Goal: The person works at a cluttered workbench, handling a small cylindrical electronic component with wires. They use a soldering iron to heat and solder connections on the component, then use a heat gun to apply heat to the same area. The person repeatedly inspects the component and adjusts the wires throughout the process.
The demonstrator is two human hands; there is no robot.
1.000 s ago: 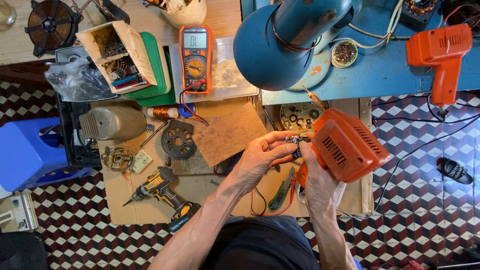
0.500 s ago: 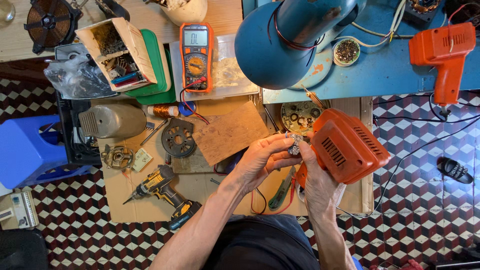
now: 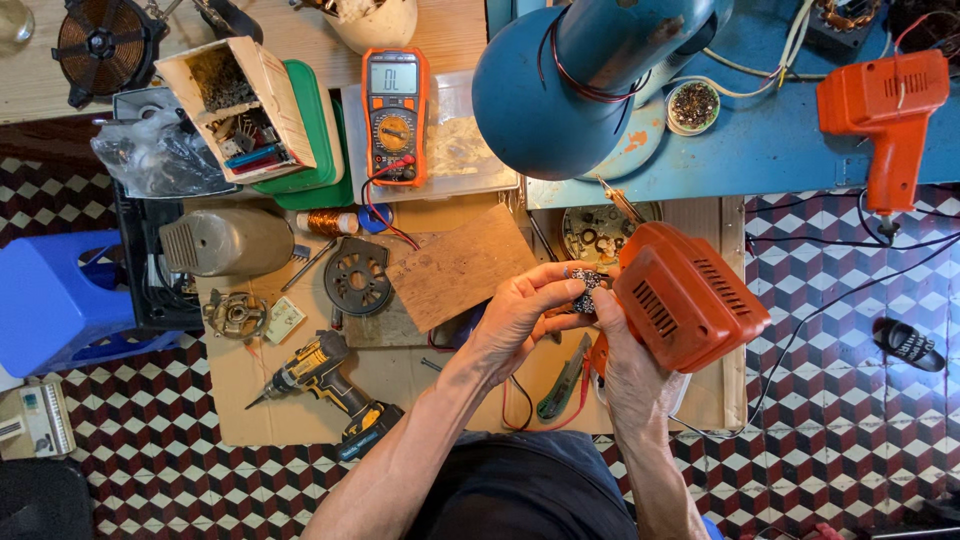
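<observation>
Right hand (image 3: 630, 370) clamps the orange tool housing (image 3: 685, 295) from below; left hand (image 3: 520, 310) pinches a small metal part (image 3: 585, 285) beside that grip. Housing looks rigid, bulky; part looks tiny, easily dropped.

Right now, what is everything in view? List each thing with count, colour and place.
orange tool housing: 1, orange, held centre right
small metal part: 1, dark, at the fingers
multimeter: 1, orange, top centre
lamp shade: 1, blue, top centre
orange drill: 1, orange, top right
cordless drill: 1, yellow and black, lower left
wood board: 1, brown, centre
stool: 1, blue, left
cardboard box: 1, tan, top left
sandal: 1, black, right floor
left hand: 1, on the part
right hand: 1, holding the housing
</observation>
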